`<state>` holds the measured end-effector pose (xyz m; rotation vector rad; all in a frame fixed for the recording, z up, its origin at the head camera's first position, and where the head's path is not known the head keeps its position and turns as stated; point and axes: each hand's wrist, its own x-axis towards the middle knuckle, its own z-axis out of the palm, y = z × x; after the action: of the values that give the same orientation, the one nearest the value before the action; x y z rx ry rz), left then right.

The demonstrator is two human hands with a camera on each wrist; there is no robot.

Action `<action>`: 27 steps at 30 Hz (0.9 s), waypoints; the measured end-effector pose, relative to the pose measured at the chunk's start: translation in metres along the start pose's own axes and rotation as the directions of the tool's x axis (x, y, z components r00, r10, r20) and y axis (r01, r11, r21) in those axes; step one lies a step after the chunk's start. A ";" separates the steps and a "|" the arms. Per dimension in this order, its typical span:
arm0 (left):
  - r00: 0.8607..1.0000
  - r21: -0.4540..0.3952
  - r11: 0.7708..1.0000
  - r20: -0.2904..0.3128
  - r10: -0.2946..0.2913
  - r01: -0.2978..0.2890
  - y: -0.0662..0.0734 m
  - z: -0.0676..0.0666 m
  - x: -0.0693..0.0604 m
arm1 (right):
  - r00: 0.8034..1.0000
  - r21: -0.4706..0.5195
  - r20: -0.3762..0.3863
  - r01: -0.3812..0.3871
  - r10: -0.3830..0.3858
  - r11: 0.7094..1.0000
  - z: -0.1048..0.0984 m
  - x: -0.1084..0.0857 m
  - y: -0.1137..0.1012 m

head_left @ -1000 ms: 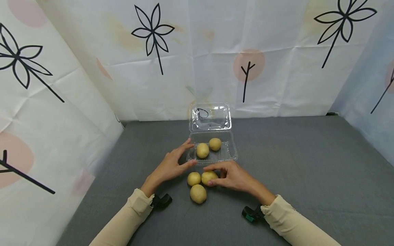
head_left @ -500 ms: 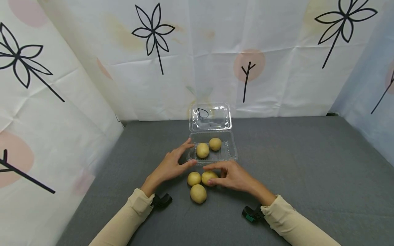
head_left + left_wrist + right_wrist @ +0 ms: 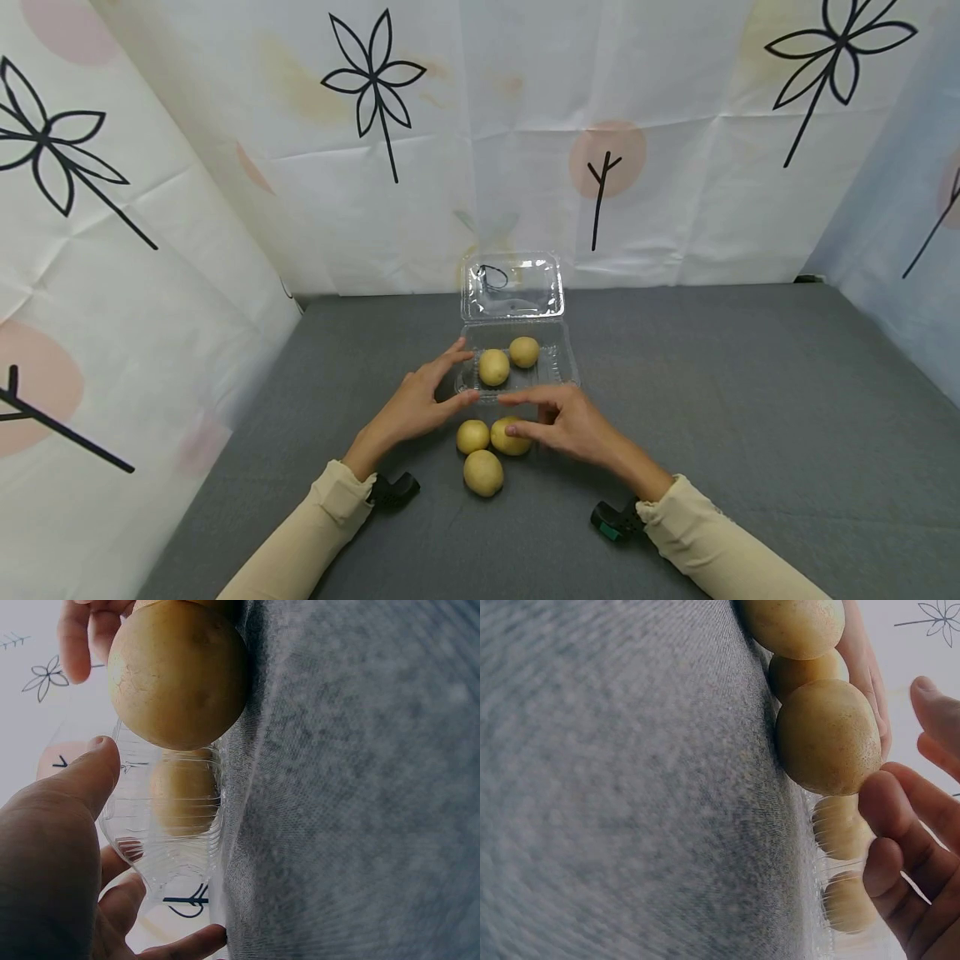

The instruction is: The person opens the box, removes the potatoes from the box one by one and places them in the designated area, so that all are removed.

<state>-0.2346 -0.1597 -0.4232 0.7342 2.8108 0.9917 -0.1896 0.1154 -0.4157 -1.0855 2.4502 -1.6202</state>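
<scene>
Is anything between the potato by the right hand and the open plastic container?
Yes: fingers of the right hand, then the container's near rim; the raised lid is behind, out of the way.

The left hand (image 3: 67,825) is reaching beside the box (image 3: 176,859); one potato (image 3: 184,796) is lying inside it, a second potato (image 3: 178,675) outside.

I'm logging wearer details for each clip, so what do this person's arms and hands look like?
The left hand and right hand show no gloves. The left sleeve and right sleeve are long, cream-coloured and rumpled at the cuffs. Each wrist wears a black device: the left device looks plain; the right device has a green patch.
</scene>
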 end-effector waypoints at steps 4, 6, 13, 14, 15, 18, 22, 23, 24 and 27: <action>1.000 0.001 1.000 -0.001 0.002 -0.002 0.000 0.000 0.000 | 0.994 0.011 -0.068 0.086 -0.085 0.996 0.000 0.001 0.003; 1.000 0.000 1.000 -0.002 0.002 -0.002 0.000 0.000 -0.001 | 0.988 0.006 -0.094 0.127 -0.126 0.992 0.000 0.002 0.004; 1.000 -0.002 1.000 0.000 -0.007 0.007 0.000 0.001 -0.001 | 0.977 -0.021 -0.138 0.163 -0.164 0.986 -0.002 0.002 0.006; 1.000 -0.002 1.000 0.000 -0.006 0.006 0.000 0.001 -0.001 | 0.977 -0.017 -0.140 0.162 -0.163 0.987 -0.002 0.002 0.006; 1.000 0.000 1.000 0.000 -0.006 0.006 0.000 0.001 -0.001 | 0.976 -0.015 -0.142 0.164 -0.165 0.986 -0.002 0.002 0.006; 1.000 0.002 1.000 -0.001 -0.001 0.001 0.000 0.001 0.000 | 0.973 -0.011 -0.149 0.175 -0.174 0.985 -0.003 0.002 0.006; 1.000 0.000 1.000 0.002 0.003 -0.003 0.000 0.001 0.000 | 0.967 -0.016 -0.164 0.193 -0.193 0.981 -0.004 0.002 0.006; 1.000 -0.003 1.000 0.002 0.003 -0.003 0.000 0.001 0.000 | 0.966 -0.018 -0.169 0.197 -0.197 0.980 -0.004 0.002 0.006; 1.000 -0.005 1.000 0.003 0.001 -0.001 0.000 0.000 0.000 | 0.964 -0.021 -0.175 0.198 -0.199 0.980 -0.005 0.002 0.006; 1.000 -0.010 1.000 0.002 0.001 -0.001 0.001 0.000 0.000 | 0.957 -0.041 -0.197 0.207 -0.211 0.978 -0.005 0.003 0.006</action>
<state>-0.2341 -0.1598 -0.4226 0.7350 2.8017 1.0040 -0.1968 0.1192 -0.4168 -1.2830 2.5528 -1.8543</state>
